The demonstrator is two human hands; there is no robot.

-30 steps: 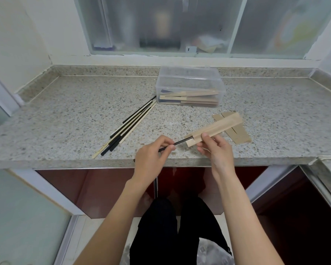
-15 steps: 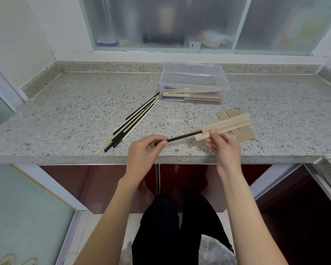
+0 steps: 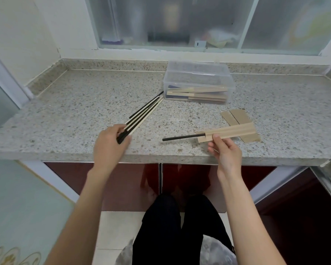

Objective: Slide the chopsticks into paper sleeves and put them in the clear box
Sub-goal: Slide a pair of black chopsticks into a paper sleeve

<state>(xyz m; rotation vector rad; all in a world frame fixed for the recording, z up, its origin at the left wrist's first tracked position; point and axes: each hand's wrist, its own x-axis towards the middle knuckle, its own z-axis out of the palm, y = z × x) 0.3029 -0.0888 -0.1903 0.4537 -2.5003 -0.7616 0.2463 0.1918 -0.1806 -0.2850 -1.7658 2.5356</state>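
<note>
just now the right hand (image 3: 225,153) pinches a paper sleeve (image 3: 228,132) near its open end, thumb on top and fingers underneath, holding it a little above the front edge of the bench (image 3: 75,111). one black chopstick (image 3: 182,137) sticks out of that sleeve toward the left, its far end free in the air, with much of its length inside the paper. the left hand (image 3: 108,141) sits near the front edge of the bench, left of centre, its fingers curled round the near ends of the loose chopsticks (image 3: 141,116); how many it grips i cannot tell. those loose chopsticks, black ones and pale ones, lie in a fan running from the hand diagonally up to the left front corner of the clear box (image 3: 198,84), where their far tips nearly touch its wall. the clear box stands toward the back edge of the bench, right of centre, and already holds several sleeved chopsticks (image 3: 197,94) lying flat along its bottom. a few empty sleeves (image 3: 235,117) lie flat on the bench in front of the box on the right, partly under the sleeve in the right hand.
</note>
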